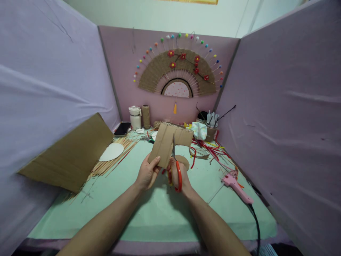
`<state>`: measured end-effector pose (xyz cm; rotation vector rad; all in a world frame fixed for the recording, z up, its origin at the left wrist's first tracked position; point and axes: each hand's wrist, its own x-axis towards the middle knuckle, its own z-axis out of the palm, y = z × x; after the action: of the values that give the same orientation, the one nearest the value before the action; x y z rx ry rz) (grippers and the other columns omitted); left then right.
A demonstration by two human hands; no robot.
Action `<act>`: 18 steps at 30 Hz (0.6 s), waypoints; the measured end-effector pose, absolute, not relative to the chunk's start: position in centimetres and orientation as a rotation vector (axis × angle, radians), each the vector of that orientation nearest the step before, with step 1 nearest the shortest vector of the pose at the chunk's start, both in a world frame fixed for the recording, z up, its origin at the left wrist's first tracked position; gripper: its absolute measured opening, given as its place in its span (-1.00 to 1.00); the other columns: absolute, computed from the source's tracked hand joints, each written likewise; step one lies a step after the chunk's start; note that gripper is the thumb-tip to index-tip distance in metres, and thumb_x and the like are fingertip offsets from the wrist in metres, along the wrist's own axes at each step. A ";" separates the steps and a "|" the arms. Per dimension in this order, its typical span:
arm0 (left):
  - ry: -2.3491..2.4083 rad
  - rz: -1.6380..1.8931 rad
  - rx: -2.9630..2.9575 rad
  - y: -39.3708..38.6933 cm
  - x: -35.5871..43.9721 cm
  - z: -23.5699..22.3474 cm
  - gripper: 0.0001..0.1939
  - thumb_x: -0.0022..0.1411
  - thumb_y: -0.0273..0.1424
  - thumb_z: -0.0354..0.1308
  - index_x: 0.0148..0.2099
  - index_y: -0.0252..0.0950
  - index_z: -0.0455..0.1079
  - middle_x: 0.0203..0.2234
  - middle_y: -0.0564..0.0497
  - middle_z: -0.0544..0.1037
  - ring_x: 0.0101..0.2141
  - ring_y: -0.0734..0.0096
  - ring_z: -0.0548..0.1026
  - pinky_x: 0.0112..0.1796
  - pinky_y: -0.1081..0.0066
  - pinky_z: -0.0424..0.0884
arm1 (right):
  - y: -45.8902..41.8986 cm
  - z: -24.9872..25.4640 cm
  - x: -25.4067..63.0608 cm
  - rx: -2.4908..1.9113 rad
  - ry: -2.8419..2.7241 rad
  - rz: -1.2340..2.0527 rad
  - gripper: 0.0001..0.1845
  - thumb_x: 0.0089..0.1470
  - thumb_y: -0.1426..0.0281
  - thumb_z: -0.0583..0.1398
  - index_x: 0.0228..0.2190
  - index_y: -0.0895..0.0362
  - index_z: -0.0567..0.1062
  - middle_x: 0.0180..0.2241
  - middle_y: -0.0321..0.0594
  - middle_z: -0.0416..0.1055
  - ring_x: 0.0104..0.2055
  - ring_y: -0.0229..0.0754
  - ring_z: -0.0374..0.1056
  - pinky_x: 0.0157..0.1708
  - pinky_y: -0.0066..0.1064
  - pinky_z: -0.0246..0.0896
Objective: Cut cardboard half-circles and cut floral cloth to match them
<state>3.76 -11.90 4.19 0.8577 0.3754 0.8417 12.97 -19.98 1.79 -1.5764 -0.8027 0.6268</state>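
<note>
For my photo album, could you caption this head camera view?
The left hand steadies cardboard while the right works orange-handled scissors, beneath a flower-decorated fan.

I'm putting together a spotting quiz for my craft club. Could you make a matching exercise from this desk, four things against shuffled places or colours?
Column one:
1. Scissors
2. Glue gun
3. Decorated fan
4. White lidded jar

Column two:
A. Up on the back panel
B. Between the phone and the brown roll
C. In the right hand
D. Pink, with a black cord

Right pairs: 1-C, 2-D, 3-A, 4-B
</note>
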 end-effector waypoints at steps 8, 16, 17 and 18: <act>0.370 0.823 0.863 -11.6 3.5 4.6 -0.48 0.02 -0.45 0.34 0.06 -0.32 0.34 -0.20 -0.07 0.58 -0.19 0.34 0.54 -0.19 0.44 0.49 | -20.3 2.0 13.7 -1.646 -0.811 0.570 -0.29 0.03 -0.25 -0.07 -0.67 0.09 0.33 -0.79 -0.28 0.14 -0.65 -0.19 0.23 -0.65 -0.40 0.06; 0.359 0.806 0.893 -10.4 3.5 4.5 -0.58 -0.01 -0.46 0.36 -0.06 -0.34 0.41 -0.21 -0.07 0.58 -0.21 0.35 0.54 -0.20 0.45 0.49 | -20.1 2.3 14.1 -1.438 -0.716 0.810 -0.20 -0.13 -0.38 -0.07 -0.56 0.12 0.34 -0.73 -0.38 0.16 -0.76 -0.33 0.09 -0.76 -0.47 0.04; 0.361 0.796 0.905 -10.2 3.5 4.5 -0.60 -0.02 -0.46 0.36 -0.08 -0.35 0.41 -0.21 -0.07 0.58 -0.21 0.35 0.53 -0.20 0.44 0.48 | -20.0 2.6 14.1 -1.400 -0.699 0.834 -0.19 -0.16 -0.40 -0.06 -0.55 0.13 0.35 -0.71 -0.37 0.18 -0.74 -0.34 0.12 -0.73 -0.47 0.09; 0.364 0.785 0.917 -10.1 3.4 4.4 -0.61 -0.02 -0.45 0.37 -0.10 -0.35 0.42 -0.21 -0.08 0.58 -0.21 0.34 0.53 -0.20 0.44 0.48 | -20.0 3.0 14.2 -1.371 -0.685 0.857 -0.17 -0.20 -0.41 -0.04 -0.54 0.14 0.36 -0.69 -0.36 0.20 -0.71 -0.34 0.15 -0.70 -0.47 0.14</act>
<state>3.43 -10.08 4.45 0.9174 0.3642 0.7848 14.23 -20.03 3.02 -1.3711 -0.6850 0.8566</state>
